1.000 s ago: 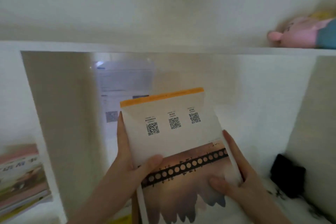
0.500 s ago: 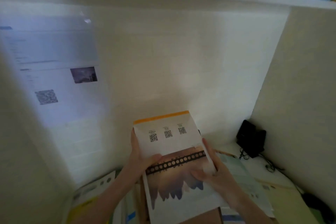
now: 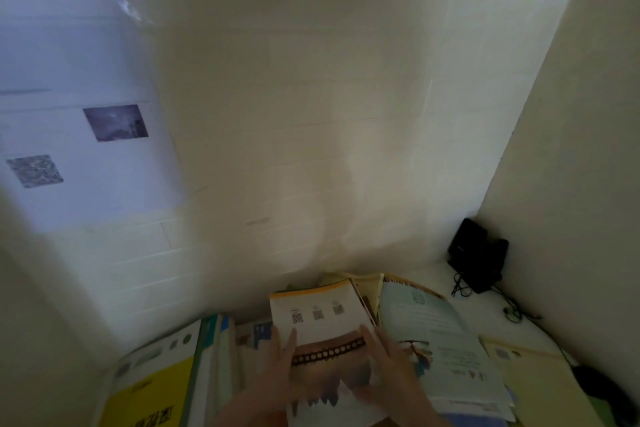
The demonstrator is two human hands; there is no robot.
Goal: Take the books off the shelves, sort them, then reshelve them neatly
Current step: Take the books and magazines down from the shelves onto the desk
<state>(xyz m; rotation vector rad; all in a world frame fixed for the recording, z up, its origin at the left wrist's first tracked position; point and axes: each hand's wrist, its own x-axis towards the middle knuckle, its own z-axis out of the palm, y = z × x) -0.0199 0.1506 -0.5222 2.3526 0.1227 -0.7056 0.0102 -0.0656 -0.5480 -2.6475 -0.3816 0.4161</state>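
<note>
I saw a white sheet (image 3: 86, 163) stuck to the brick wall (image 3: 311, 114) at left, carrying a dark photo (image 3: 116, 122) and a blurred QR code (image 3: 34, 170). In the right corner stood a black box (image 3: 478, 255), with tangled cables (image 3: 510, 307) just beside it on the desk (image 3: 485, 314).

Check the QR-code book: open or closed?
Closed. The QR-code book shows one whole cover; left hand and right hand grip its edges.

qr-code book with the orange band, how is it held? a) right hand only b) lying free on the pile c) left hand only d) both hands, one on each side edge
d: the left hand grips the left edge of the qr-code book, and the right hand grips its right edge.
</note>
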